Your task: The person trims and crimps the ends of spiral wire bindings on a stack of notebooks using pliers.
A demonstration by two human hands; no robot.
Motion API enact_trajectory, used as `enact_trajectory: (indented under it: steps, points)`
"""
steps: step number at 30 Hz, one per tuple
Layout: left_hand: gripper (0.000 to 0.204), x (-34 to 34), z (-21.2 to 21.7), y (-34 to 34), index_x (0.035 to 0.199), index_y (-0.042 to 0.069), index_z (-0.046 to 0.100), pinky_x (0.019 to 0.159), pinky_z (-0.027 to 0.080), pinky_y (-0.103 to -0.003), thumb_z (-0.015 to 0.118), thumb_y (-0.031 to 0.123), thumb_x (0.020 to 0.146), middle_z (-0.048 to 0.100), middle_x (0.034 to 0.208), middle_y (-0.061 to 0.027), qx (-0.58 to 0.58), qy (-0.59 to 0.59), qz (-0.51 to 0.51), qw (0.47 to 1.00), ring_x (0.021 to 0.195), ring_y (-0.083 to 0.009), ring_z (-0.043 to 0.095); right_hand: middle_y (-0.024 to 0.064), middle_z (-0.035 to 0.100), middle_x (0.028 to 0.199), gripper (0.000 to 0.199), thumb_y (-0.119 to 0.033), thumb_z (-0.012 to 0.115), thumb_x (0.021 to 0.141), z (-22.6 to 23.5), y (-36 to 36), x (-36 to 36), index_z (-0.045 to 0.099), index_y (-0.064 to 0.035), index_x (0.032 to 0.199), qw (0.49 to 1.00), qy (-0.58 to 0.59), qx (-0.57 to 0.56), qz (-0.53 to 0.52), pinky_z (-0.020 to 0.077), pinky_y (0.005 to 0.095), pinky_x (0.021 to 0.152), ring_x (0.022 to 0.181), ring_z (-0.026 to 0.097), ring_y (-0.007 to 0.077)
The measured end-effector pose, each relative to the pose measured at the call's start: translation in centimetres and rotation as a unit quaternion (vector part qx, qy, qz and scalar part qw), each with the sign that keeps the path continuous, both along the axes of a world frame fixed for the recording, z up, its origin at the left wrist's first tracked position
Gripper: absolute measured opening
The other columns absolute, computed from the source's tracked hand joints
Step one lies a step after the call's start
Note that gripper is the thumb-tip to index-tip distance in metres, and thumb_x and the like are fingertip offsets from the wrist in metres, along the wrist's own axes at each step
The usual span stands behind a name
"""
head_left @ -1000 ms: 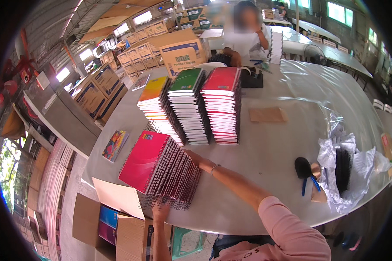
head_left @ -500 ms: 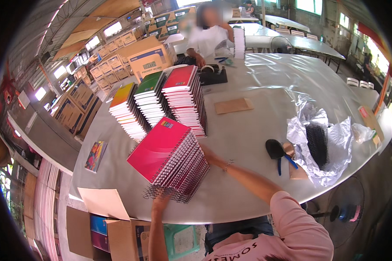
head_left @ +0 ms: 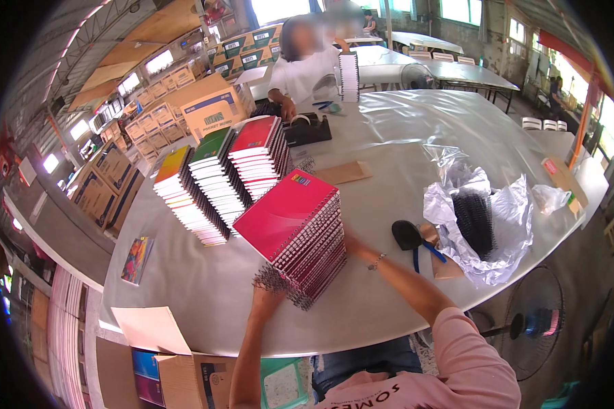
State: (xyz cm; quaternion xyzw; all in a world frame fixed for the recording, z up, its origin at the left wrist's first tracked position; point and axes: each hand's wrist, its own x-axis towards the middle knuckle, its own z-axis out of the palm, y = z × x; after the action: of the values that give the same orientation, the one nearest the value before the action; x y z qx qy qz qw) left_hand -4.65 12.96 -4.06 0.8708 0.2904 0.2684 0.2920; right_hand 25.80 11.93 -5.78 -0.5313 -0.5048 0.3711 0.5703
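Between my hands is a thick stack of spiral-bound notebooks with a magenta-red cover (head_left: 290, 215). Loose ends of wire coil stick out at its near lower corner and beyond its far edge. My left hand (head_left: 269, 298) grips the stack from its near side, with the fingers mostly hidden under the coils. At the right side, my right hand (head_left: 352, 245) presses against the stack, its fingers hidden behind it. Just beyond stand three neat piles of spiral notebooks: yellow-orange (head_left: 174, 167), green (head_left: 211, 146) and red (head_left: 256, 133).
Right of me lie black coils (head_left: 474, 221) in crumpled silver wrapping (head_left: 512, 235), beside blue-handled pliers (head_left: 431, 249) and a black scoop-like item (head_left: 406, 234). A tape dispenser (head_left: 308, 129) sits near a co-worker (head_left: 310, 78) across the table. An open carton (head_left: 184, 371) stands at lower left.
Both hands have carried the magenta-red stack to the right across the table, away from the other piles. My view has shifted slightly. The co-worker's hand stays by the tape dispenser.
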Motion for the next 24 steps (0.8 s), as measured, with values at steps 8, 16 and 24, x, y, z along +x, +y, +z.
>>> enact_trajectory:
  steps: [8,16,24]
  points:
    - [0.043,-0.6,-2.0,1.5,0.117,0.000,0.062,0.094,0.049,-0.039,0.075,0.005,0.076,0.067,0.112,-0.0120,0.057,-0.002,0.031,0.998,0.102,-0.0268,0.063,0.0107,0.065,0.109,0.024,-0.021,0.062,0.095,7.8,-12.9,2.3,0.064,-0.0063,0.114,0.973,-0.211,0.065,-0.062,0.0503,0.0356,0.081,0.095,0.063,0.0248]
    - [0.049,0.9,-1.2,1.0,0.123,0.014,0.065,0.109,0.029,-0.052,0.076,0.034,0.080,0.064,0.124,-0.0099,-0.021,0.008,0.030,0.999,0.121,-0.0324,0.052,0.0123,0.051,0.133,0.042,-0.024,0.074,0.081,8.3,-26.0,2.2,0.062,-0.0120,0.120,0.830,-0.404,-0.086,-0.374,0.0258,0.0540,0.106,0.127,0.041,0.0351]
    - [0.042,1.5,0.6,0.0,0.119,0.014,0.067,0.111,0.024,-0.054,0.074,0.035,0.082,0.064,0.127,-0.0098,-0.046,0.030,0.055,0.997,0.126,-0.0295,0.052,0.0162,0.031,0.149,0.084,-0.036,0.081,0.073,5.2,-28.0,1.8,0.042,-0.0153,0.144,0.792,-0.403,-0.186,-0.420,0.0219,0.0623,0.107,0.137,0.028,0.0400]
